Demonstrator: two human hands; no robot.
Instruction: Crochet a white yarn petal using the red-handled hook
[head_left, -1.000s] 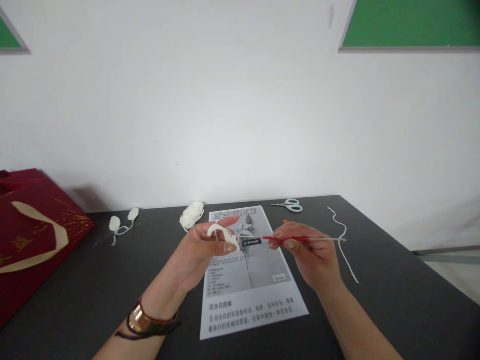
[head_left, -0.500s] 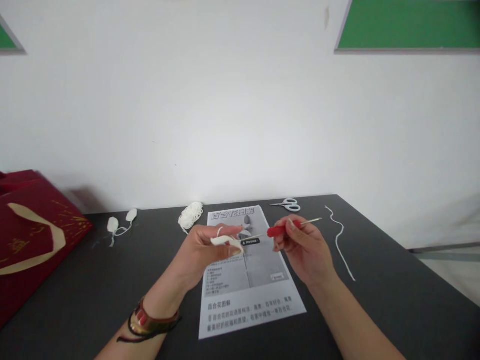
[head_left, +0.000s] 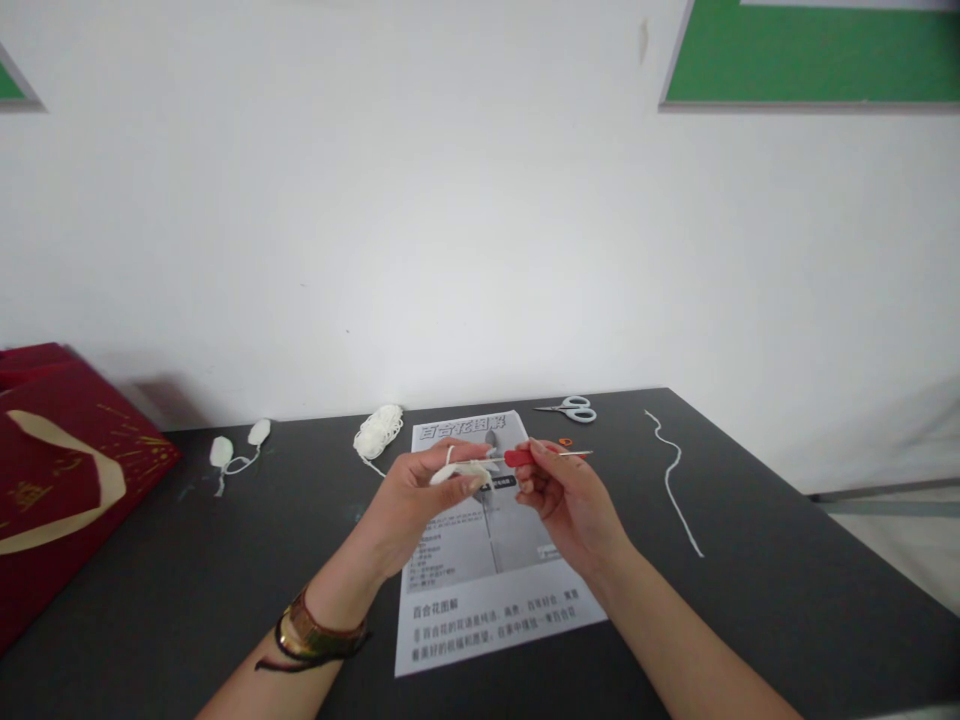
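Between the thumb and fingers of my left hand (head_left: 420, 490) is a small white crochet piece (head_left: 469, 474), with white yarn looped over the forefinger. My right hand (head_left: 566, 490) grips the red handle of a crochet hook (head_left: 517, 458). The hook's thin metal shaft points left and reaches the white piece at my left fingers; its other metal end sticks out to the right. Whether the tip sits inside a stitch is too small to tell. Below both hands lies a printed pattern sheet (head_left: 495, 620), partly covered by them.
A white yarn ball (head_left: 379, 432) lies at the back, its strand leading to my left hand. Scissors (head_left: 570, 408) and a small orange clip (head_left: 565, 441) are at the back right. A loose yarn strand (head_left: 671, 480) lies right; two white crocheted pieces (head_left: 221, 452) and a red bag (head_left: 67, 480) are left.
My right hand has moved left with the crochet hook, bringing its shaft across the white piece in my left hand. The orange clip has come into view behind my right hand.
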